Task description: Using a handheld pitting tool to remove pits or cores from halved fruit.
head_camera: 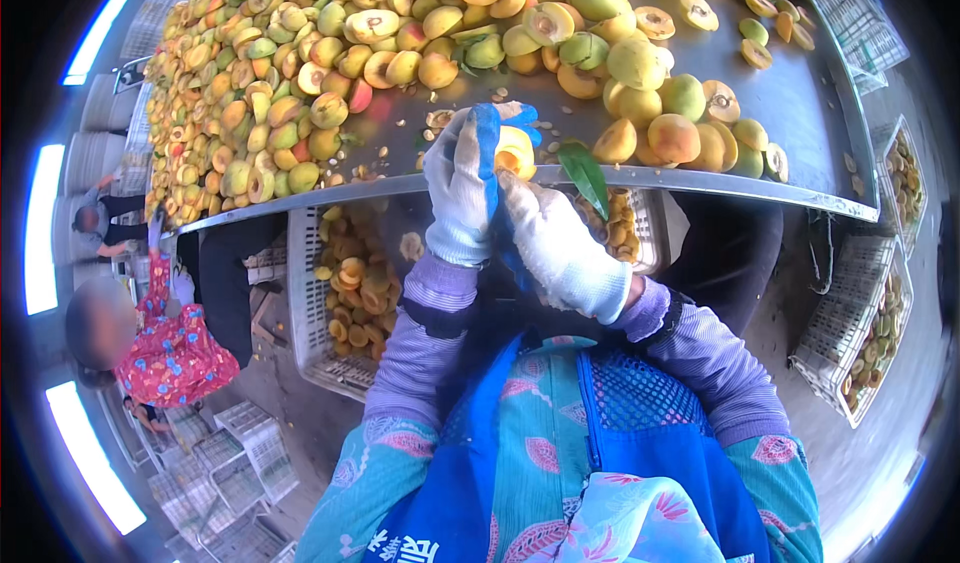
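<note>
My left hand (466,180), in a white glove with blue coating, holds a cut piece of yellow stone fruit (515,152) just above the metal table's near edge. The fruit looks like peach or apricot, its hollow side showing. My right hand (570,244), in a whitish glove, has its fingers curled in, with thumb and fingertip pressed on the fruit's lower rim. Whether a small tool sits inside that hand is hidden. A green leaf (585,179) hangs over the table edge beside my right hand. Whole and halved fruits (675,131) lie to the right of the hands.
A large heap of fruit (285,90) covers the metal table (814,105), which has a raised rim. Below it stand plastic crates of fruit halves, one left (306,293) and one right (651,225). More crates (847,315) stand at far right. A person in red (176,353) works at left.
</note>
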### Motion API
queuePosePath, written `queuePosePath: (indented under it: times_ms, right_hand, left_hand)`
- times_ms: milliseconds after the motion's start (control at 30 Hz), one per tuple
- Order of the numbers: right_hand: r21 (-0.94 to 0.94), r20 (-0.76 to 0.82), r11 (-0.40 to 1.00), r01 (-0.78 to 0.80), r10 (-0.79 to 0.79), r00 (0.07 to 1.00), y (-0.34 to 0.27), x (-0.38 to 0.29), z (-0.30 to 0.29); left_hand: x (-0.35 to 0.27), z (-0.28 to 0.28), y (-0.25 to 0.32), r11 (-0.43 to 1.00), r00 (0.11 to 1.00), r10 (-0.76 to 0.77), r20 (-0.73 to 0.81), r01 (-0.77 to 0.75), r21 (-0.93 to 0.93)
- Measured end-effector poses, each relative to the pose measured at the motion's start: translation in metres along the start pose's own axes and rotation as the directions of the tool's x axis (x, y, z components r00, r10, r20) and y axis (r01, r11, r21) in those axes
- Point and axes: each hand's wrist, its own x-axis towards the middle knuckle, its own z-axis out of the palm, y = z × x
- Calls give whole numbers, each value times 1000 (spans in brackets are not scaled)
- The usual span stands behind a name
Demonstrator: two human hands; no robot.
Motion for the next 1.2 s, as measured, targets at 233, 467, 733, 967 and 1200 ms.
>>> queuePosePath:
  times_ms: [233, 467, 733, 967, 1200]
  right_hand:
    - [723, 656, 331, -606, -56, 752, 6, -2, -14]
    - [679, 734, 122, -724, -121, 668, 5, -4, -15]
    - [681, 729, 219, -699, -108, 676, -15, -1, -6]
    - [669, 711, 372, -643, -69, 700, -4, -22, -8]
    - [712, 702, 45, -700, -13, 713, 2, -37, -2]
  left_hand:
    - [5, -2, 17, 907, 951, -265, 163, 303, -292]
    - [1, -1, 16, 759, 902, -390, 186, 430, -490]
    - [20, -10, 29, 769, 912, -305, 274, 406, -494]
    - [-8, -13, 21, 796, 930, -254, 266, 357, -489]
    - [-19, -13, 36, 651, 881, -181, 437, 441, -618]
